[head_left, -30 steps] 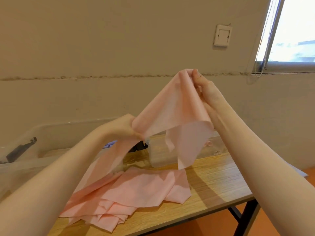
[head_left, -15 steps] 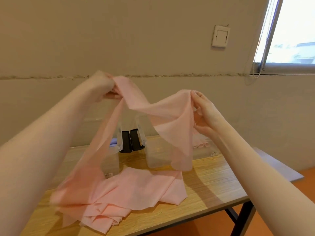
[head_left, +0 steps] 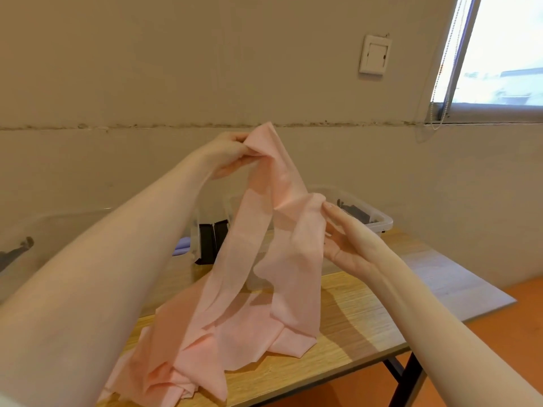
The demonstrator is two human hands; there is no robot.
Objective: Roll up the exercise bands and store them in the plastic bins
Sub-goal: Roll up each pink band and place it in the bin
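My left hand [head_left: 229, 154] is raised above the table [head_left: 352, 312], its grip curled round a bunched fold of the pink exercise band [head_left: 235, 289]; the band's top edge pokes up just past my knuckles. From that pinch the band falls away below and to the right in a long sloping strip, down to the loose heap of pink folds lying on the table beneath my left forearm. A second strip branches off just under the left grip and crosses to my right hand [head_left: 346, 242], which sits lower and to the right. There my fingers are nearly straight, palm turned up, the fingertips [head_left: 327, 208] touching a gathered bit of the band; I cannot tell whether the thumb pinches it from behind. Below that grip the band hangs straight down to the table. Beyond the left grip stands a clear plastic bin [head_left: 97, 218], and behind the right grip a second clear bin [head_left: 382, 223] with dark things inside.
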